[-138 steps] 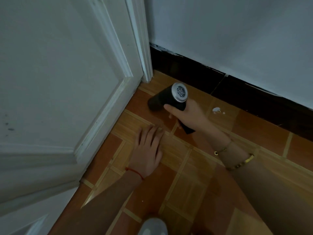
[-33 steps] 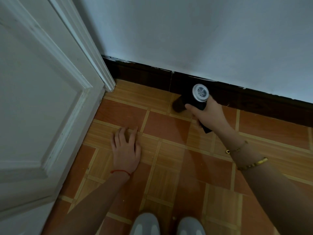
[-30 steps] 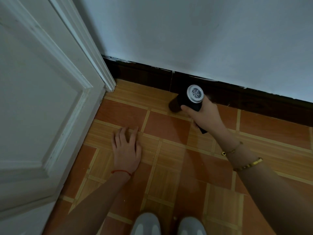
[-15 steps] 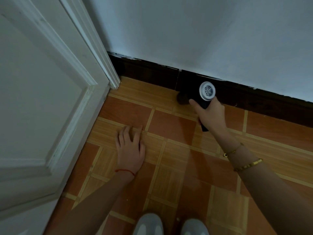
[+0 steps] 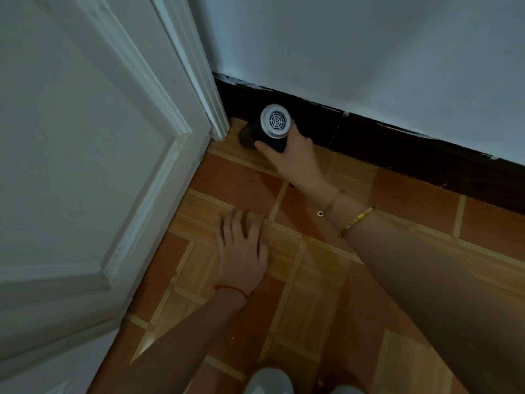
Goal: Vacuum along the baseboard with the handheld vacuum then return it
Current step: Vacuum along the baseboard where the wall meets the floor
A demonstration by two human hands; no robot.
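Black and stubby, the handheld vacuum [image 5: 262, 135] sits clamped in your right hand [image 5: 294, 157], fingers wrapped round its body with the pale vented end cap facing up at you. Half a second ago its nozzle worked the dark baseboard [image 5: 397, 143] further along to your right; now you have swept it leftward into the corner, so the nozzle rests on the floor just beyond your knuckles, beside the white door frame [image 5: 218, 120] and close against the baseboard. That likely marks the end of this run, with only a pass back, or the return of the vacuum, left. Your left hand [image 5: 241, 251] lies flat and spread on the tiled floor [image 5: 312, 294] nearer your body, holding nothing, bracing you. The door [image 5: 85, 166] stands just to the left of that hand.
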